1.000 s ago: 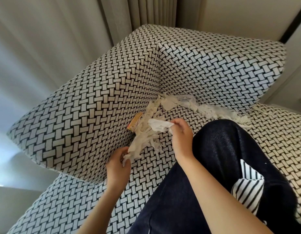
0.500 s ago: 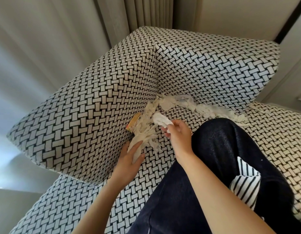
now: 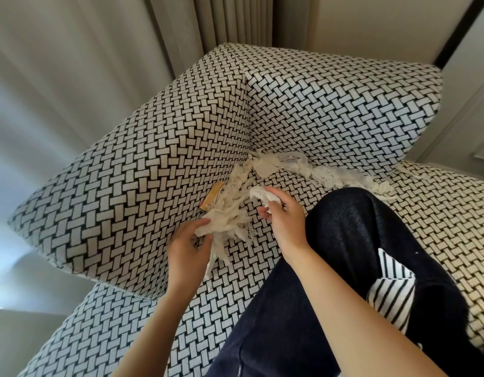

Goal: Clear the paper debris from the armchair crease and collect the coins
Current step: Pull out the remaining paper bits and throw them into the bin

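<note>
White shredded paper point(image 3: 235, 205) fills the crease of a black-and-white woven armchair point(image 3: 154, 170), running from the left arm round the corner and along the backrest as a second strip of paper point(image 3: 333, 175). My left hand point(image 3: 188, 246) grips a bunch of the shreds at the near end of the crease. My right hand point(image 3: 281, 213) holds a crumpled white wad point(image 3: 260, 194) just above the seat. A small yellow-orange wrapper point(image 3: 213, 198) is wedged in the crease against the arm. No coins show.
My knee in dark trousers point(image 3: 344, 254) rests on the seat, with a striped cloth point(image 3: 390, 297) hanging by it. Curtains point(image 3: 230, 20) and a wall stand behind the chair. The seat cushion point(image 3: 439, 219) extends right.
My left hand, flat against the shreds half a second ago, has curled round a bunch of them. My right hand has stayed in place with its wad.
</note>
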Motion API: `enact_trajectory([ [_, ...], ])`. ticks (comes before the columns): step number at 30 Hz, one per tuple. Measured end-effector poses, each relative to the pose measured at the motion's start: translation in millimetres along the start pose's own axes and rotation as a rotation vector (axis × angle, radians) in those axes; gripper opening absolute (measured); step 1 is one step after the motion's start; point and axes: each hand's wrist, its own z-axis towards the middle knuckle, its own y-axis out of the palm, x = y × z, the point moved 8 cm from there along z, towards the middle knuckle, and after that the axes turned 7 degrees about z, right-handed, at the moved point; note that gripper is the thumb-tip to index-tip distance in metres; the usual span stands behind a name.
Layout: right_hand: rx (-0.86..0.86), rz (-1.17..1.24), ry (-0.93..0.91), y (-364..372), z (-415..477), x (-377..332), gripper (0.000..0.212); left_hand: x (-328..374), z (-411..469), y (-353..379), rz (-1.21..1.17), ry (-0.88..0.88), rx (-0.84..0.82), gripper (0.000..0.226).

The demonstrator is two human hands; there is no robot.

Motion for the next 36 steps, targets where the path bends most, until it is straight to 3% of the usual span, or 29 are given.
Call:
enact_trajectory([
  [11, 0.038, 0.003, 0.000, -2.4, -3.6, -3.9, 0.025, 13.1, 4.3, -18.6, -0.112, -0.074, 0.090, 0.015],
  [23, -0.118, -0.125, -0.175, -9.7, -20.0, -65.1, 0.013, 59.1, 33.5, -18.2, -0.280, -0.012, 0.116, 0.029],
  [28, -0.120, -0.174, -0.236, -51.5, -17.3, -114.0, 0.012, 115.1, 52.0, 3.8, -0.235, 0.144, 0.023, 0.026],
  [33, 0.039, -0.212, -0.228, -126.2, -15.6, -148.0, 0.017, 194.8, 60.1, 35.0, -0.259, 0.236, -0.097, 0.017],
  [36, 0.191, -0.227, -0.188, -194.7, -21.9, -154.7, 0.019, 251.6, 51.9, 83.3, -0.329, 0.247, -0.298, 0.018],
])
